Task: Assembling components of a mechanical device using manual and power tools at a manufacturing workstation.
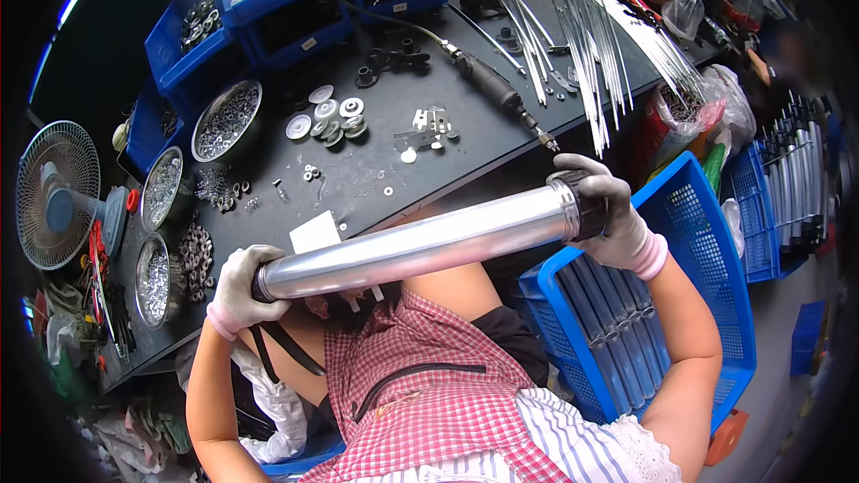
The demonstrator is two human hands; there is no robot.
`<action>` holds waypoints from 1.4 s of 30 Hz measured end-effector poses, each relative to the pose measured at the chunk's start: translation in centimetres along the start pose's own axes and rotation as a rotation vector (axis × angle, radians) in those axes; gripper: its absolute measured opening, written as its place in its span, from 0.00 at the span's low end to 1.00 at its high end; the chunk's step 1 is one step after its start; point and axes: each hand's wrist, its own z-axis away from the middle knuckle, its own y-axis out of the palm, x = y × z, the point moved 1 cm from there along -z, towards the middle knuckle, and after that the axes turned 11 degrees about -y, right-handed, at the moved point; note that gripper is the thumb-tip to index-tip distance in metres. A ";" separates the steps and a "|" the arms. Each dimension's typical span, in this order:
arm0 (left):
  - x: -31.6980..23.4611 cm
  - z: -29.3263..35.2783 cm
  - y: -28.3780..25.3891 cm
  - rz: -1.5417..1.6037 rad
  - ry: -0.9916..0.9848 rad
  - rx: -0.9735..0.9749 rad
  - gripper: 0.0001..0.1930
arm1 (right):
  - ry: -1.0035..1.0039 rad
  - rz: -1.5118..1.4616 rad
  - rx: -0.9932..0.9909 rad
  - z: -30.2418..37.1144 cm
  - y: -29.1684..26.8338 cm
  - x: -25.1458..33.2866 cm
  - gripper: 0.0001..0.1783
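Observation:
A shiny silver metal tube [420, 246] with black end fittings lies across in front of me, above my lap, its right end raised higher in the picture. At its left end my gloved left hand [243, 288] is closed around the black collar. The gloved right hand [613, 210] grips the black fitting [591, 207] at the other end, fingers wrapped over it. A black strap [291, 349] hangs below my left hand. Just beyond the right hand, a black pneumatic screwdriver [490, 80] rests on the dark workbench [358, 201], its tip toward the bench edge.
Metal bowls of small hardware [228, 121] stand on the left of the bench near a fan [58, 197]. Blue parts bins [286, 13] line the back. Thin metal rods [586, 54] lie at the far right. Beside my right arm, a blue basket [693, 224] holds clear-wrapped tubes [613, 331].

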 end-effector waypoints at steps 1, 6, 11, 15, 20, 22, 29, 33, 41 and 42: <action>0.1 -0.3 -0.2 0.044 -0.025 0.028 0.30 | -0.158 0.095 -0.032 -0.2 0.2 -0.3 0.31; 0.0 -0.9 -0.2 0.139 -0.087 0.120 0.30 | -0.303 0.357 0.181 -0.3 -2.5 -0.3 0.24; 0.2 -1.5 -0.5 0.155 -0.070 0.162 0.30 | -0.418 0.687 0.360 -1.6 -3.4 0.5 0.23; 0.1 -1.7 -0.7 0.116 -0.034 0.152 0.29 | -0.228 0.601 0.278 -1.7 -2.5 0.5 0.34; -0.1 -1.6 -0.7 0.115 -0.057 0.152 0.30 | 0.464 0.077 0.039 -0.6 -1.0 0.8 0.51; -0.1 -1.5 -0.7 0.111 -0.066 0.146 0.30 | 0.515 -0.067 0.003 0.0 -0.8 0.2 0.53; -1.0 -1.7 -1.3 -0.025 0.026 0.142 0.35 | 0.670 -0.008 0.091 -0.1 -1.2 1.2 0.65; -0.3 -1.2 -1.7 0.064 0.053 0.177 0.44 | 0.197 0.040 -0.026 -1.5 1.0 1.5 0.64; -1.7 -0.5 -2.2 -0.114 -0.015 0.123 0.53 | 0.857 -0.751 -0.134 3.1 -0.3 -1.2 0.35; -1.5 -0.4 -2.5 -0.114 -0.037 0.097 0.53 | 0.646 -0.248 -0.008 2.6 -0.6 -1.1 0.37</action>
